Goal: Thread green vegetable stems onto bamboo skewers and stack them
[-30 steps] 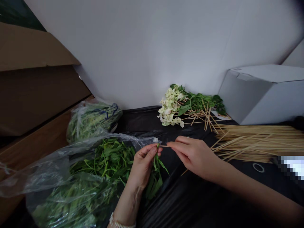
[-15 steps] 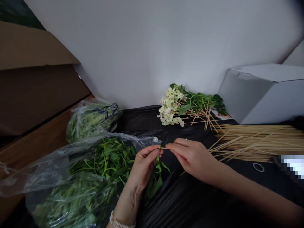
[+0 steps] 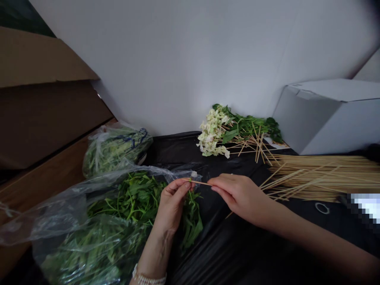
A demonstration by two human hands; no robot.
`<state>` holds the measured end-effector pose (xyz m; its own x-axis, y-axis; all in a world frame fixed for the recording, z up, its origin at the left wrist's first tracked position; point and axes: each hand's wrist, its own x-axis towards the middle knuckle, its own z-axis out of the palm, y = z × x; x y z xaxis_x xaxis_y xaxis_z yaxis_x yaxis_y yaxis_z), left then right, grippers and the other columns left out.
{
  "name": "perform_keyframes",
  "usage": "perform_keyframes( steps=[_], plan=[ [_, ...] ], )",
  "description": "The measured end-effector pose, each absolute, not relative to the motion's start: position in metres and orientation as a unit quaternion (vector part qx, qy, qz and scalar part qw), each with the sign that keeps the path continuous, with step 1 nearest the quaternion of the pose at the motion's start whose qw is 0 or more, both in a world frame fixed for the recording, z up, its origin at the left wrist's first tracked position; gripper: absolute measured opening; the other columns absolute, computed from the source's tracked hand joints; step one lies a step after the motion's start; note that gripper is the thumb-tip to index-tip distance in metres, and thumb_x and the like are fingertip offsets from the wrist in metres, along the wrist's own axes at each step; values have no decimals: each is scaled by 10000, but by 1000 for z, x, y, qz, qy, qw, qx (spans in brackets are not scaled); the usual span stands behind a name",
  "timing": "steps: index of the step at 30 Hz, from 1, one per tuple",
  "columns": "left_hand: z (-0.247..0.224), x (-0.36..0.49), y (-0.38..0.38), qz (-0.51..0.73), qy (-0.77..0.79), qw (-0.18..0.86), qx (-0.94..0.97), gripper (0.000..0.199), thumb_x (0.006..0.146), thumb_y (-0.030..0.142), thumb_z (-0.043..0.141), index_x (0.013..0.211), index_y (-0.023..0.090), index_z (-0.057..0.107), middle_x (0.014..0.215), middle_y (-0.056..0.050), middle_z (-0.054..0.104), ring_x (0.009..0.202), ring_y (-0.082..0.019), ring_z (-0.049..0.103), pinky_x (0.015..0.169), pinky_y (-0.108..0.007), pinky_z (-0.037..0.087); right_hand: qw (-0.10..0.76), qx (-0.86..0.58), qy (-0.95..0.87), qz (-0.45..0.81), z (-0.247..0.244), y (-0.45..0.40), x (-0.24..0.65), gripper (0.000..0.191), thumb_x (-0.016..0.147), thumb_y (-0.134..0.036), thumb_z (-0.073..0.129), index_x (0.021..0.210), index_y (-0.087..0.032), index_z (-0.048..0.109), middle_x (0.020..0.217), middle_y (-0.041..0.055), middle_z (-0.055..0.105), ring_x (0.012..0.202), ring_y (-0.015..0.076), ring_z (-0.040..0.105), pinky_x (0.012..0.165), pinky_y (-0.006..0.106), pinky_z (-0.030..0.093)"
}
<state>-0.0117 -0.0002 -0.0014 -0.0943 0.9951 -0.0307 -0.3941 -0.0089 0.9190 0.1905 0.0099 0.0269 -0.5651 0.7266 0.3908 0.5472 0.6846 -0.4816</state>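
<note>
My right hand (image 3: 239,196) pinches a thin bamboo skewer (image 3: 203,183) between thumb and fingers. The skewer points left, with its far end at the fingertips of my left hand (image 3: 172,200). Those fingertips are closed on a small piece of green stem (image 3: 190,180) at the skewer; whether it is fully pierced I cannot tell. Just below and right of my left hand are loose green leaves (image 3: 191,225). An opened clear plastic bag (image 3: 65,198) with leafy greens (image 3: 141,194) lies to the left of that hand.
Behind stand skewered pale cabbage-like pieces (image 3: 212,132) and greens (image 3: 246,126). Many bare skewers (image 3: 326,176) lie at right, near a white box (image 3: 335,118) and a ring (image 3: 322,208). A second bagged bunch (image 3: 113,150) sits left, before a cardboard box (image 3: 44,118).
My left hand has shifted left along with the green stem, and more of the skewer shows between the hands. My right hand has barely moved.
</note>
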Motion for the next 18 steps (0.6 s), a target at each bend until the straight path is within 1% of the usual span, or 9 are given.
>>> perform_keyframes(
  steps=[3,6,9,11,13,14,16,18],
  plan=[
    [-3,-8,-3,576,428,573,395,127,688,263,814,782,190,770,744,-16,738,702,-115,633,744,-229,492,305,-354,-867,174,24,9,188,211,960,-157,463,983,-168,673,877,52,679,807,162,621,749,298,469],
    [-5,-4,-5,528,439,570,452,151,688,269,814,812,191,776,816,-41,759,767,-156,669,777,-263,504,312,-338,-867,193,21,9,186,211,958,-150,464,953,-169,674,858,45,676,782,151,617,725,280,468],
    [-3,-10,-3,543,454,537,459,236,735,333,774,928,197,769,899,-57,766,815,-173,678,781,-272,503,322,-347,-864,171,24,12,189,209,964,-175,468,976,-165,677,863,49,679,789,157,622,734,291,475],
    [1,-20,1,580,488,474,448,274,781,377,720,982,194,751,907,-58,763,809,-169,671,762,-267,496,341,-366,-855,138,28,16,196,207,967,-197,475,996,-165,677,876,52,685,800,164,629,742,300,480],
    [3,-32,5,589,538,380,469,246,792,366,693,944,180,745,865,-54,757,798,-176,663,755,-273,488,370,-381,-841,98,33,19,203,204,967,-205,478,1010,-171,674,895,52,691,805,164,635,745,303,484],
    [4,-37,6,571,563,335,494,212,794,339,681,917,178,744,852,-52,754,795,-183,661,756,-282,485,381,-389,-835,77,36,20,206,204,968,-212,477,1020,-176,671,904,52,693,807,164,637,746,306,485],
    [4,-45,7,497,603,258,568,147,793,232,628,873,189,743,860,-48,749,813,-205,657,775,-310,475,390,-398,-829,47,39,22,211,206,970,-220,474,1033,-184,667,912,51,698,809,166,642,743,309,488],
    [3,-51,8,405,625,183,642,225,771,115,540,829,205,738,885,-46,742,857,-226,646,812,-342,460,385,-403,-830,36,40,22,212,210,972,-222,470,1034,-185,667,910,51,700,804,170,646,738,313,493]
  ],
)
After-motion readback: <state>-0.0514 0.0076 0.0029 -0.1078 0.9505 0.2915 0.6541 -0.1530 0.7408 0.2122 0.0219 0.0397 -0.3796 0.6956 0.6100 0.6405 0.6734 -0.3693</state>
